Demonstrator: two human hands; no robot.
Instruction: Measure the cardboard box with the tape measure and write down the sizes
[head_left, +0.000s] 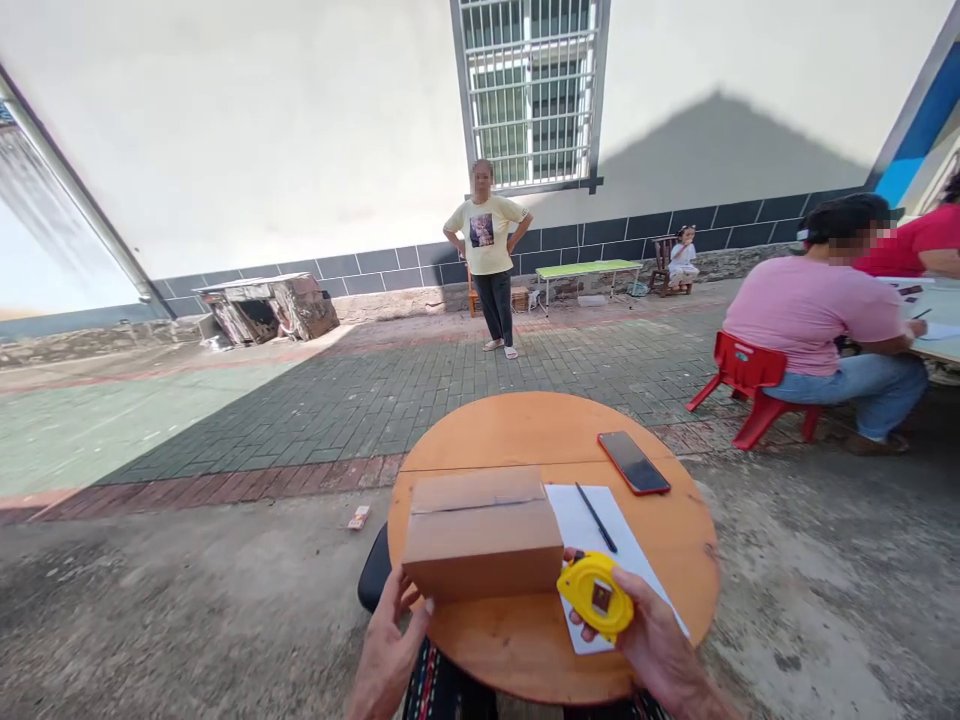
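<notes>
A brown cardboard box [480, 530] stands on a small round wooden table [525, 430] right in front of me. My left hand [390, 645] rests at the box's near left corner, thumb and fingers pinched together against its lower edge; what they pinch is too small to make out. My right hand [652, 645] is closed on a yellow tape measure [596, 595], held just right of the box above a white sheet of paper [585, 520]. A black pen [596, 517] lies on the paper, and a red-cased phone [634, 462] lies beyond it.
A person in a pink shirt [814, 310] sits on a red plastic chair [746, 385] at a table to the right. Another person [491, 260] stands on the brick paving by the wall. A green bench [589, 270] and a seated child [682, 258] are further back.
</notes>
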